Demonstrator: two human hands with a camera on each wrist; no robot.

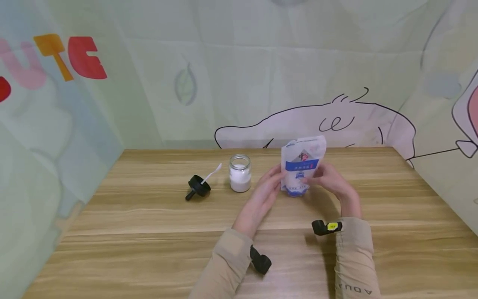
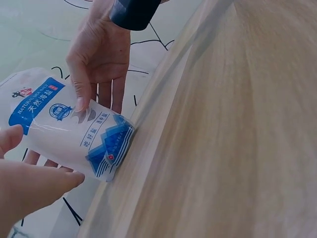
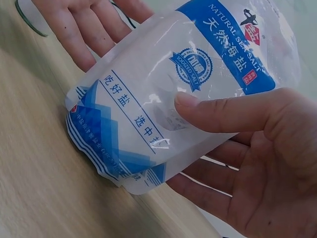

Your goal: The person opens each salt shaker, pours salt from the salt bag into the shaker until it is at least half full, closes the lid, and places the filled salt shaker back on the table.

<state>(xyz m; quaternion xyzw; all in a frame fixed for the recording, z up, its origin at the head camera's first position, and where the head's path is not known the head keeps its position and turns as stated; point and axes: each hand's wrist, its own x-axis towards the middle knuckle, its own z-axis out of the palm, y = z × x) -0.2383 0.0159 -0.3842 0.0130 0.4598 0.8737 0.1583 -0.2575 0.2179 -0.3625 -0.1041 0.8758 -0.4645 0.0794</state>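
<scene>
while its base points down at the wooden table [image 1: 157,245] and its mouth end points up, the salt pouch [image 1: 301,166] stands with its long axis nearly upright, the top leaning a little to the right. it is near the far edge, to the right of that edge's middle, with its printed face towards the person; whether the base touches the wood cannot be told. the pouch is white and glossy, crossed by a blue band reading "natural sea salt" beside large white characters, with a red and black logo above, a round blue badge below, a small see-through window, and overlapping blue peaks along the base.

the right hand [image 3: 257,144] grips its right side, thumb flat on the front by the window and fingers behind. the left hand [image 1: 266,187] is unclenched, its fingers stretched out along the pouch's left edge; how firmly they touch cannot be told.

left of the hands, near the far edge, an uncapped glass jar [image 1: 240,174] stands upright, partly filled with white grains. further towards the left edge lies a black lid [image 1: 199,186], tilted on its knob, a white spoon [image 1: 212,173] slanting up from it. beyond the far edge hangs a printed cloth [image 1: 239,83].
</scene>
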